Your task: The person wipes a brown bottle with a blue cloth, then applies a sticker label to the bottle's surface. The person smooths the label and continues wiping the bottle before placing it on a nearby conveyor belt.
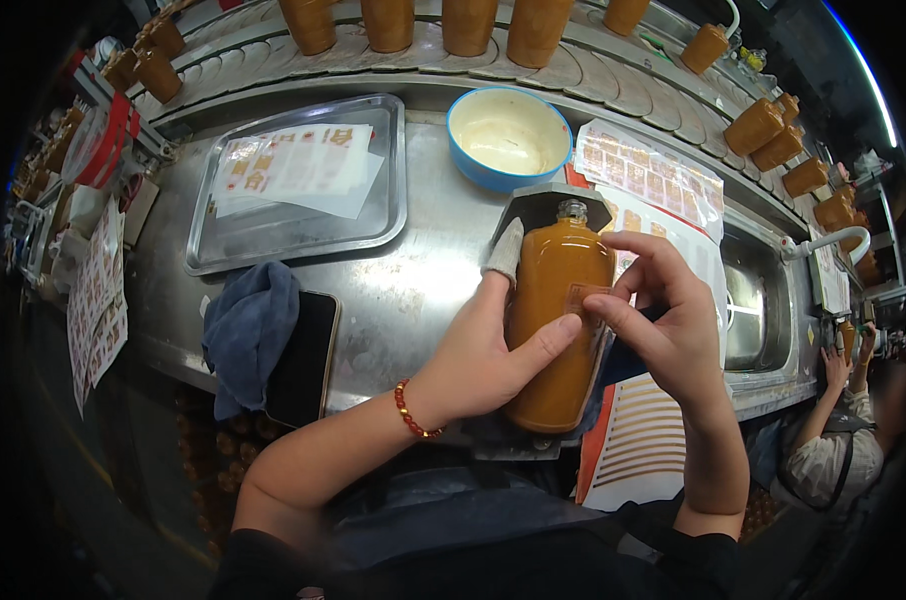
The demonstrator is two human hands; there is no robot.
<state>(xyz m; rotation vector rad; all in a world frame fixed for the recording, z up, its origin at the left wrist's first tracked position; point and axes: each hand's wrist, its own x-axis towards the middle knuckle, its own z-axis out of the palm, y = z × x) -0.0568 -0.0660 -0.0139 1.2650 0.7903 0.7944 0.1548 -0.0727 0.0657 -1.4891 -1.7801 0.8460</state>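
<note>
A glossy amber-brown bottle (555, 385) with a threaded neck lies tilted in front of me, on a dark stand (538, 208). My left hand (478, 355) grips its left side, thumb across the front; a pale cloth cot (506, 250) covers one fingertip. A small translucent decal (580, 294) with reddish print lies on the bottle's right side. My right hand (668, 315) has its fingers curled, with the thumb pressed at the decal's right edge. The ends of some right fingers are hidden behind the thumb.
Behind the bottle stands a blue-rimmed bowl (508, 135). Left are a metal tray (198, 215) with decal sheets (293, 160), a blue cloth (248, 335) and a phone (308, 350). Right are more sheets (648, 175) and a sink (758, 290). Brown bottles (538, 30) line a conveyor. A co-worker (833, 450) is far right.
</note>
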